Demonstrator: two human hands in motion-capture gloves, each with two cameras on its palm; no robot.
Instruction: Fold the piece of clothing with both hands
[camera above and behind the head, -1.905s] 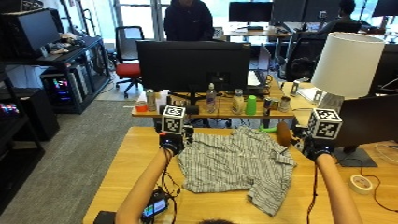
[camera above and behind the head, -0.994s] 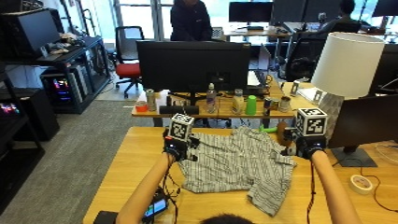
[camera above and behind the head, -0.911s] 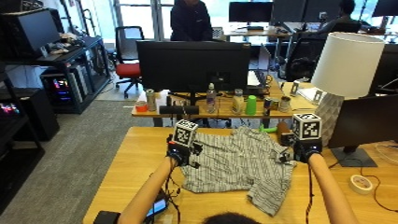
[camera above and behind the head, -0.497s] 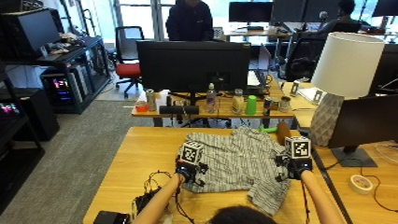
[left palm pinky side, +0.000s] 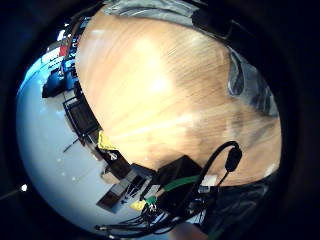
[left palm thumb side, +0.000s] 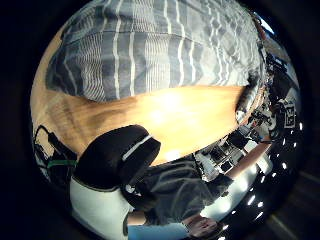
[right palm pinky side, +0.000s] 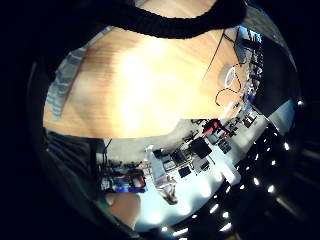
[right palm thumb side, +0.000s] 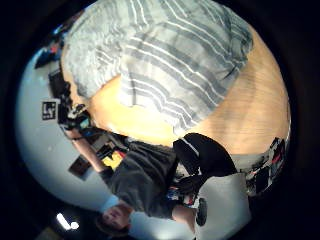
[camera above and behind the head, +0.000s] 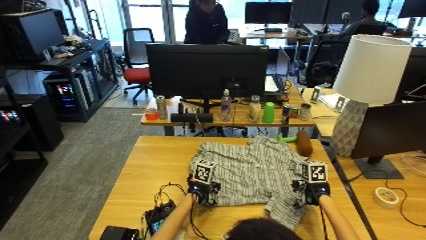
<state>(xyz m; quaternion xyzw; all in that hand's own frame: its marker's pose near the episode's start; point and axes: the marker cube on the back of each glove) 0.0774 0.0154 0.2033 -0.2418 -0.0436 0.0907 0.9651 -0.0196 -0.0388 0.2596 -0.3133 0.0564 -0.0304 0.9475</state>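
Overhead rear view; palm views near shirt (camera above and behind the head: 256, 172)

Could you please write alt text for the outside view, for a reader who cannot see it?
A person at a wooden table has both gloved hands at the near edge of a grey striped shirt spread out flat, the left hand at its left side and the right hand at its right. Behind the table stand a dark monitor and a white lamp.

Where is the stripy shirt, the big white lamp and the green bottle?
shirt (camera above and behind the head: 256, 172), outside view, middle of the striped cloth.
lamp (camera above and behind the head: 370, 67), outside view, middle of its white shade.
green bottle (camera above and behind the head: 269, 112), outside view, its body.
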